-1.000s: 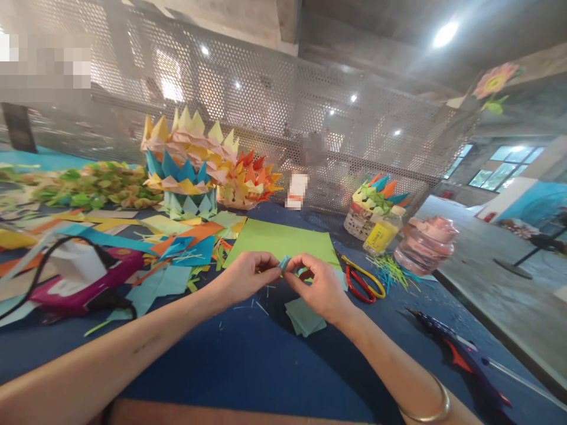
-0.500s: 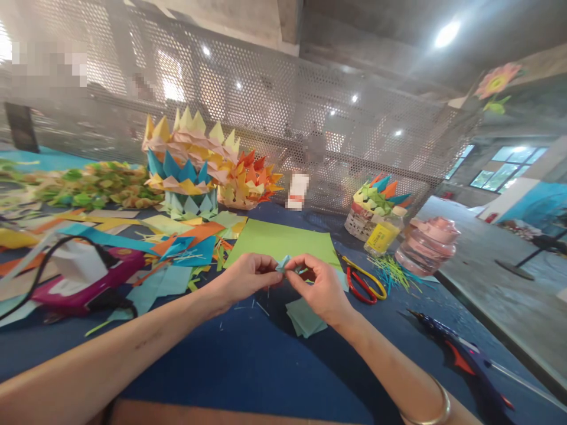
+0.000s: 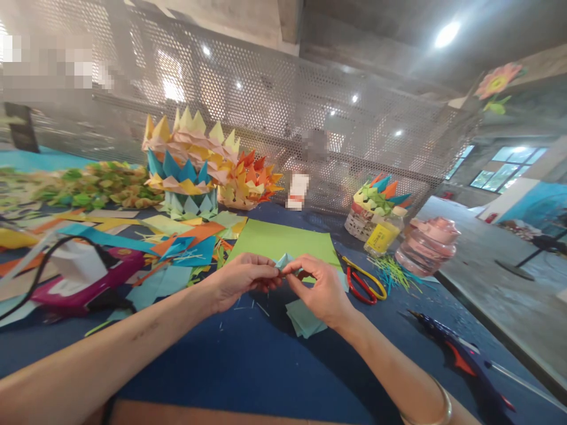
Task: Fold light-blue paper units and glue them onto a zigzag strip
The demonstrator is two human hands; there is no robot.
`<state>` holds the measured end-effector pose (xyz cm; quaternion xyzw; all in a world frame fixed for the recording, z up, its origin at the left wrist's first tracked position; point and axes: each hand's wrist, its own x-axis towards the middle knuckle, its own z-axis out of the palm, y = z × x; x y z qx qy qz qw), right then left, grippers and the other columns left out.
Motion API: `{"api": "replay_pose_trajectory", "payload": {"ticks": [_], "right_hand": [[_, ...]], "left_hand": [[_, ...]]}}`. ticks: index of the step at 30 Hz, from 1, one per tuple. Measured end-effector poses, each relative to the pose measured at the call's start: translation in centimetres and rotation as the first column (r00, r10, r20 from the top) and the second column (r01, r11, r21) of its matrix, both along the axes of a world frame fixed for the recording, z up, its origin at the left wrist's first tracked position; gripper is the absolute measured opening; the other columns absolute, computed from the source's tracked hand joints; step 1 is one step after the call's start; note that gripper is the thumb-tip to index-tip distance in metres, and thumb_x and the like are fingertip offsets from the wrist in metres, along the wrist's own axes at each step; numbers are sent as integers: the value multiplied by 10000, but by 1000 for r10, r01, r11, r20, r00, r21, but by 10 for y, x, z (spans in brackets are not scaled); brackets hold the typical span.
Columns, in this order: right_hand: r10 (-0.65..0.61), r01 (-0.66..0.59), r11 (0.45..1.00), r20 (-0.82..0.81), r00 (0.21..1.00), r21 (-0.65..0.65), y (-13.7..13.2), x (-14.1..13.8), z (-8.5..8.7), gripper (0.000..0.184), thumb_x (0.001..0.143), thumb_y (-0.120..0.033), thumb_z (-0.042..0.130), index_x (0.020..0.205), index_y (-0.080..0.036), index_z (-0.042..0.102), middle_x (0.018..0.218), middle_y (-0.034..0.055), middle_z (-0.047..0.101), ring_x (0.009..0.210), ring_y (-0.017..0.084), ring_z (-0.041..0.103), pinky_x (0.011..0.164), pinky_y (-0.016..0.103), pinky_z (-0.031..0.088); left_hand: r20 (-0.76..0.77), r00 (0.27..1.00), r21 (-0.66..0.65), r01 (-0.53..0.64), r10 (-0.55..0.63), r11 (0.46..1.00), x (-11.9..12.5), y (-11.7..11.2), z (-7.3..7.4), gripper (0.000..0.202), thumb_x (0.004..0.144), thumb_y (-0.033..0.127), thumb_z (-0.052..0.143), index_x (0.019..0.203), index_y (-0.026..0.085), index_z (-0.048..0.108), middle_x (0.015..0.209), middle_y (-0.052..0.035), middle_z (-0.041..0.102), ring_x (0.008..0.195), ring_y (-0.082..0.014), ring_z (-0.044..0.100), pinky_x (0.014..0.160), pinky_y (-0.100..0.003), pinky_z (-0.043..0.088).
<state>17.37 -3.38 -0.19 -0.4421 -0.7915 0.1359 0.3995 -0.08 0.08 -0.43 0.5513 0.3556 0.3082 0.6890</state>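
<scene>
Here I am at the far end of the link, and the action is right in the middle: a small piece of pale blue paper [image 3: 284,260], folded to a peak, raised over the near edge of the green sheet [image 3: 290,236]. Take that piece as the hub of my clock. From eight to nine o'clock comes my left hand [image 3: 243,276], thumb and forefinger pinched on the paper's lower edge, the other fingers curled in beneath. From four o'clock comes my right hand [image 3: 323,290], thumb and index meeting at the paper's right corner; its remaining fingers are bent, and whether they touch the paper I can't tell.

Now the delicate part! I judge this to be a crease being set, so the left pinch should anchor while the right fingertips line up the edges, then press outward from the tip. Light pressure first, firm only once the layers match; squeeze early and a skewed peak could result.

At five o'clock, a fanned stack of blue squares [image 3: 305,319] sits on the table [image 3: 248,366]. Between three and four, the scissors [image 3: 364,286]; farther out at four, the glue gun [image 3: 458,349], well apart from the fingers.
</scene>
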Motion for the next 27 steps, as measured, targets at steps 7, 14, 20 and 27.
{"api": "replay_pose_trajectory", "payload": {"ticks": [7,14,20,27], "right_hand": [[-22,23,1000,-58,998,2,1,0,-4,149,802,-154,559,921,-214,626,864,18,670,729,132,618,647,245,508],[7,-6,999,-10,1000,43,-1,0,1,136,810,-144,553,859,-195,668,783,25,651,702,128,606,652,251,487],[21,-20,999,-28,999,33,-1,0,4,146,803,-144,545,861,-191,670,782,31,645,715,139,611,671,266,490],[28,-30,999,-53,998,-29,-4,-2,3,131,818,-166,519,861,-206,636,835,38,641,752,155,601,699,297,507]], "left_hand": [[3,1000,53,-1,1,999,-1,1,-1,155,693,273,667,648,124,659,647,-24,641,605,-101,535,611,-210,395],[24,1000,10,0,-1,1000,-1,-1,2,140,698,254,663,659,120,668,668,-30,648,608,-95,542,619,-201,405],[90,996,-30,27,-24,999,-2,-1,1,133,703,255,681,677,124,679,692,-37,659,629,-101,558,646,-208,417],[99,995,18,17,-19,1000,-2,-1,-1,231,672,355,730,640,141,648,617,1,607,596,-97,518,620,-214,402]]}}
